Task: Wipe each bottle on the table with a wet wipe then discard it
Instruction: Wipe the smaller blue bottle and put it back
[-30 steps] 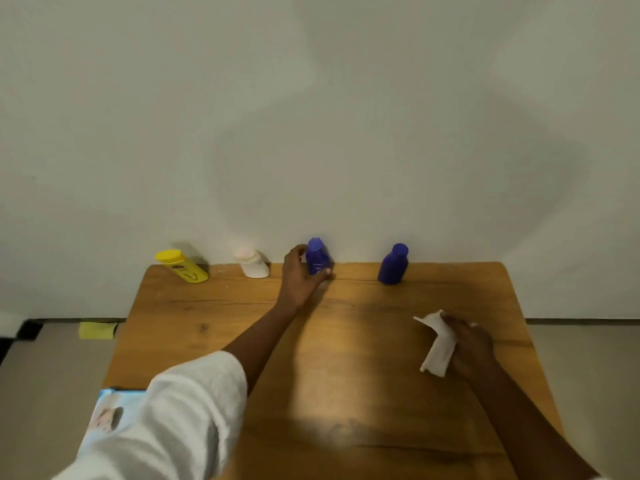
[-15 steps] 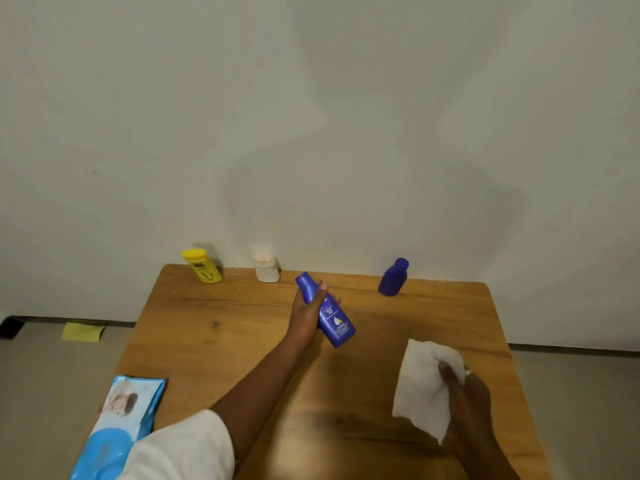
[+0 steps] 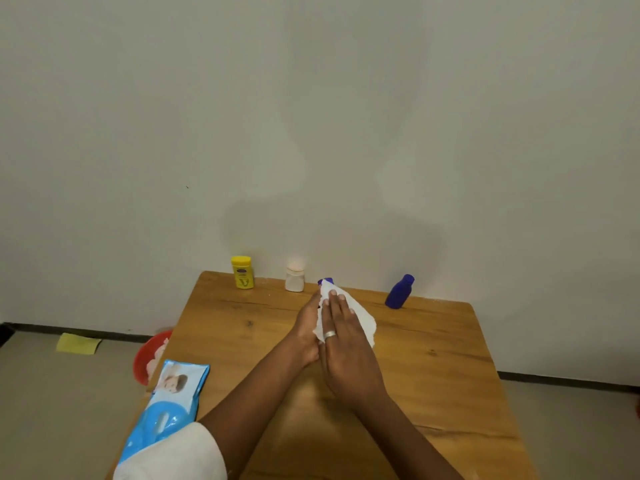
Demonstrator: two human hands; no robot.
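Bottle wiping under way, third of four in the row.

Far left of the fingers, off the desk edge: red bin (image 3: 147, 355) on the floor, wipes already inside, ready for the discard. Nearer, at the front-left corner of the desk (image 3: 433, 375): blue wipes pack (image 3: 166, 407), untouched for now.

Beyond and left of the fingertips, against the wall: yellow bottle (image 3: 242, 271) and white bottle (image 3: 295, 278), upright, well clear of both hands.

Left hand (image 3: 306, 327) curled under and around the held blue bottle (image 3: 326, 281), only the cap showing past the fingertips; grip closed on the body, mostly hidden. Right hand (image 3: 346, 344) laid flat on top, fingers (image 3: 337, 306) straight and together, pressing the wet wipe (image 3: 360, 323) against the bottle; loose wipe spilling out to the right of the palm.

Right of the fingers, at the back edge: second blue bottle (image 3: 400, 292), upright, not yet taken.

For a good wipe: keep the left grip firm near the base, turn the bottle under the flat palm, draw the wipe from base to cap, gather the loose flap so no side gets missed. Likely risk: a wet bottle slipping from the grip.
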